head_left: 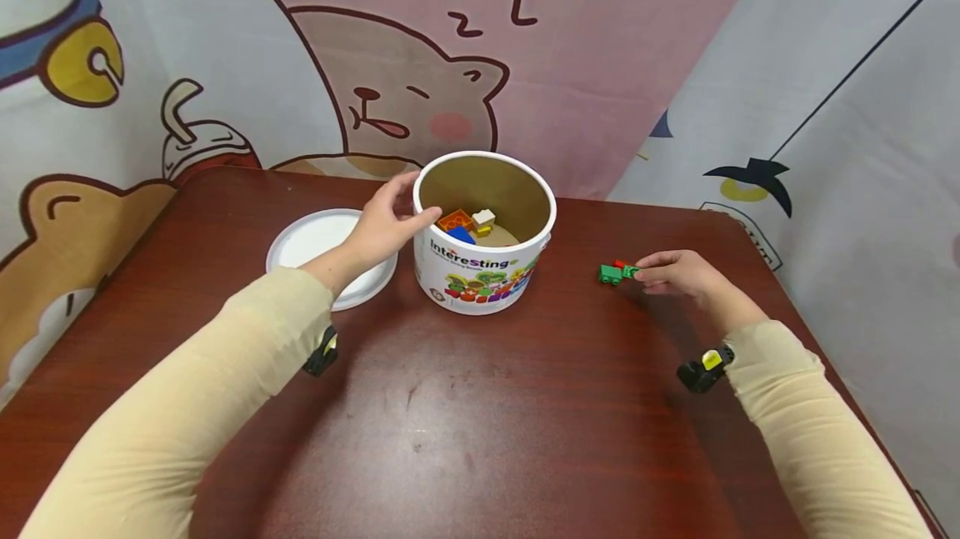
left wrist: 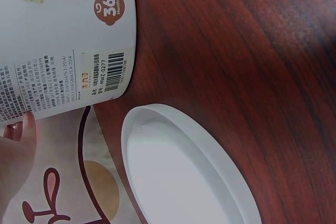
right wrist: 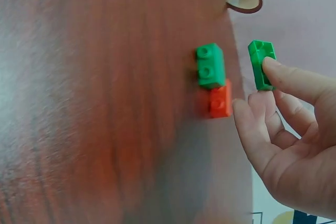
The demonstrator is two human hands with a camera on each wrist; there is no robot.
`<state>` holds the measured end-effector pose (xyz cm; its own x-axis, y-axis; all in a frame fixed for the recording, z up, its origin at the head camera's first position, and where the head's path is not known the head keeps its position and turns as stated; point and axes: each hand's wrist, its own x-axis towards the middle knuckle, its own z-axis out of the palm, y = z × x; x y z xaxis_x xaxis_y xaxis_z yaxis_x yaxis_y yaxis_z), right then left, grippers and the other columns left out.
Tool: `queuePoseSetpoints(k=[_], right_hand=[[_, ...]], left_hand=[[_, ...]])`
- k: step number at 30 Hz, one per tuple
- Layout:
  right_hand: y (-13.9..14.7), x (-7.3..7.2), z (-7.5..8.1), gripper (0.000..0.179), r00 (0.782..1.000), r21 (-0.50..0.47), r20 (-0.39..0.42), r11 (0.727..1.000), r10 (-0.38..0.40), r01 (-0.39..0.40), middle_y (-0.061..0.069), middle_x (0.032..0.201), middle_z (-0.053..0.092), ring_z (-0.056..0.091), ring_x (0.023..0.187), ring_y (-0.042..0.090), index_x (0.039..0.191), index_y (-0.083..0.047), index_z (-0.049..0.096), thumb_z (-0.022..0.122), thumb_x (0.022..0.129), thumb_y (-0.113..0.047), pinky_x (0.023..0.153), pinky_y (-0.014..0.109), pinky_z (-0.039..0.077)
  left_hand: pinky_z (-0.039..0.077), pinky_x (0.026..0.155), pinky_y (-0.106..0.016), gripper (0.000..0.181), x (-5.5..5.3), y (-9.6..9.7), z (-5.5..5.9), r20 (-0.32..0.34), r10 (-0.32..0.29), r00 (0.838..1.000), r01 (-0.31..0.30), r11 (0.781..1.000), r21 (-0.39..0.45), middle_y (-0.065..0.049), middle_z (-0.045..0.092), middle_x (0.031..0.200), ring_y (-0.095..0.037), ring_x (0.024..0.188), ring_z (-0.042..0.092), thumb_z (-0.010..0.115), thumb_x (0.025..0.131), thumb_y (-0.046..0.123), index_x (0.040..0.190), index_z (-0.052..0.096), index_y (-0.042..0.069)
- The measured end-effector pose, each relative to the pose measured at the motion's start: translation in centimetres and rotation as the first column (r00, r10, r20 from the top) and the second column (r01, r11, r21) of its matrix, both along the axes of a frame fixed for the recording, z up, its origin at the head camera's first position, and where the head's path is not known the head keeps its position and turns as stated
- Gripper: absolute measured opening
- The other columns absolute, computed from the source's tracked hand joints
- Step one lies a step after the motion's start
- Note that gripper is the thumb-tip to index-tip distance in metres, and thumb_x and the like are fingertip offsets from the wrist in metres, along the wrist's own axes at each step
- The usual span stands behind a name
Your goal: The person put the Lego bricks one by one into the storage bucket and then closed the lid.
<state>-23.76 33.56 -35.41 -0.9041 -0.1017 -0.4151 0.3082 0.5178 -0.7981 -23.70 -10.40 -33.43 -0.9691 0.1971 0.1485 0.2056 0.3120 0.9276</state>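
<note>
My left hand [head_left: 378,227] grips the rim of a white bucket [head_left: 480,279], fingers against its outer side and thumb over the edge. Inside the bucket lie an orange brick [head_left: 454,221], a blue brick [head_left: 461,235], a white brick [head_left: 483,217] and a yellow brick [head_left: 483,231]. Over the right part of the table, my right hand [head_left: 684,279] pinches a small green building brick [right wrist: 259,62] between thumb and fingers, its hollow side showing. Just beyond it, a second green brick [right wrist: 211,66] and a red brick [right wrist: 220,100] rest on the table, touching or nearly so.
A white round lid [head_left: 311,232] lies left of the bucket, partly behind my left hand and forearm. The brown table [head_left: 480,431] ends at a cartoon-printed cloth [head_left: 615,47] behind and on the sides. Each wrist carries a black camera [head_left: 705,370].
</note>
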Motion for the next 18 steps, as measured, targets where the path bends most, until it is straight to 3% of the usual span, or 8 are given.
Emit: queuePoseSetpoints(k=[4,13,18], right_hand=[[-0.2,0.0,1.1,0.005,1.0,-0.069,0.007,0.997,-0.017,0.018,-0.011,0.078,0.066,0.069,0.076,0.007,0.091,-0.017,0.063,0.065,0.088,-0.013,0.08,0.029,0.056],[-0.6,-0.7,3.3,0.02,1.0,-0.206,-0.002,0.978,-0.026,0.025,-0.011,0.078,0.069,0.067,0.073,0.005,0.078,-0.023,0.067,0.06,0.09,-0.008,0.071,0.022,0.057],[-1.3,-1.0,4.8,0.02,1.0,-0.251,-0.001,0.968,-0.029,0.028,-0.009,0.079,0.069,0.067,0.074,0.006,0.078,-0.022,0.069,0.061,0.089,-0.008,0.071,0.021,0.057]], left_hand=[[0.044,0.102,-0.043,0.065,0.0,0.0,0.0,0.007,0.0,1.0,0.001,1.0,-0.004,-0.016,0.046,0.136,-0.031,0.12,0.049,0.065,0.088,0.024,0.142,0.034,0.008],[0.045,0.101,-0.042,0.063,-0.1,-0.1,-0.1,-0.001,0.005,1.0,-0.005,1.0,0.004,-0.016,0.047,0.135,-0.034,0.121,0.049,0.065,0.088,0.022,0.141,0.036,0.007],[0.046,0.1,-0.042,0.063,-0.1,0.0,-0.1,-0.008,0.002,1.0,-0.002,1.0,0.009,-0.017,0.047,0.135,-0.034,0.12,0.049,0.065,0.088,0.021,0.141,0.036,0.006]])
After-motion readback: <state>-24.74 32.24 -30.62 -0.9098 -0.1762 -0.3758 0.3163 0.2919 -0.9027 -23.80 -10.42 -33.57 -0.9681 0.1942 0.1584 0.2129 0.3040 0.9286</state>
